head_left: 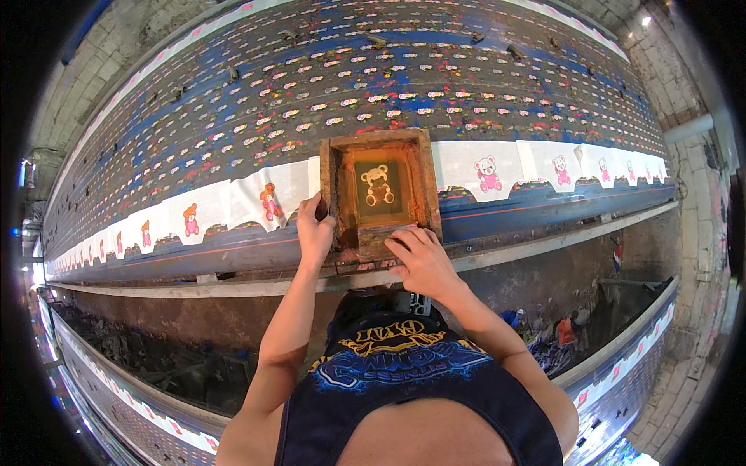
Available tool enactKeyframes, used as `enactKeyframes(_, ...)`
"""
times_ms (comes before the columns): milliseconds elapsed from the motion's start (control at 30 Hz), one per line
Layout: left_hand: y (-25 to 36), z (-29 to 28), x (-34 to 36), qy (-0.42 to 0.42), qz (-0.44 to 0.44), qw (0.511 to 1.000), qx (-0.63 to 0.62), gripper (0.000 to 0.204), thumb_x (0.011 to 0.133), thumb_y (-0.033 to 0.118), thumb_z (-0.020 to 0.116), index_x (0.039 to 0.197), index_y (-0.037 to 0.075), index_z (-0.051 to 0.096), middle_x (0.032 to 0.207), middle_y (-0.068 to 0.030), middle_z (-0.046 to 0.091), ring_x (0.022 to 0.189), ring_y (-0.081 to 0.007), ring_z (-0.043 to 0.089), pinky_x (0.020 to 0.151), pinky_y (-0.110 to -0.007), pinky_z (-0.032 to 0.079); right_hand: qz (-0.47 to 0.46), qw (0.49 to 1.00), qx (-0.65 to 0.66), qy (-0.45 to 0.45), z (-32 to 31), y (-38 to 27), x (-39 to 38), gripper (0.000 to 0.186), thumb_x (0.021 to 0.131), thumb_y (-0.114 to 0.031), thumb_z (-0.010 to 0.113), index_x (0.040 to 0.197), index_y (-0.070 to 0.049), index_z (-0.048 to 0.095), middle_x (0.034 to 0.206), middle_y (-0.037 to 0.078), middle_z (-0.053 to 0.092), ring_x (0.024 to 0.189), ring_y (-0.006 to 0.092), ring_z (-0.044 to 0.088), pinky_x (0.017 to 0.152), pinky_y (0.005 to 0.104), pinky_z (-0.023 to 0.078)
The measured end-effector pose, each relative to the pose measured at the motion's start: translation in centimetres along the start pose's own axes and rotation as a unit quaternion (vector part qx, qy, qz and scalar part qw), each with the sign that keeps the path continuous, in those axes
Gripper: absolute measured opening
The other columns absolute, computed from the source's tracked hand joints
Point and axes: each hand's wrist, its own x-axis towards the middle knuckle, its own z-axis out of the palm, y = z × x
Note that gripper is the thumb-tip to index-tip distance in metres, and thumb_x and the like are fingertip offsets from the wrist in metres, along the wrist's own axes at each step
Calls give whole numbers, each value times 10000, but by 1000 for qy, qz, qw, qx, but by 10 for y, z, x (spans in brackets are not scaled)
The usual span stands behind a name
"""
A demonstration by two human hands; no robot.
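Observation:
A wooden screen-printing frame [424, 167] rests over the strip of white cloth at the near edge of the long table. Its mesh [396, 198] shows a pale teddy bear stencil [378, 185]. My left hand [315, 231] is closed on the frame's left side, near the lower corner. At the frame's near end, my right hand [420, 256] is curled over a brown block that looks like a squeegee [374, 242]; part of it is under my fingers. Left of the frame, the printed bears [270, 202] have orange heads; on the right the bears [488, 173] are pink and white.
The long dark table [342, 78] is marked with rows of small prints and paint spots, with several small dark pieces on it. A pale rail [528, 250] runs along its near side. Behind me stands another table with a printed strip [140, 401]. Brick paving [688, 256] lies at the right.

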Motion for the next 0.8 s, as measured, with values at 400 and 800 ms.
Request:
enactKeyframes(400, 1, -3, 1, -20, -2, 1000, -3, 606, 747, -24, 609, 1349, -84, 563, 1157, -181, 554, 1078, -330, 585, 983, -373, 461, 18, 999, -40, -13, 1, 15, 19, 342, 690, 13, 672, 1032, 4, 671, 1082, 124, 660, 1033, 312, 611, 919, 415, 519)
enactKeyframes(800, -10, 1, 1, -12, 9, 1000, 3, 624, 733, 2, 620, 1349, -81, 569, 1193, -205, 562, 1126, -378, 579, 1014, -394, 455, -51, 989, -117, 74, 27, 80, 114, 308, 706, 30, 677, 1013, 7, 674, 1051, 128, 684, 1024, 333, 625, 901, 423, 534)
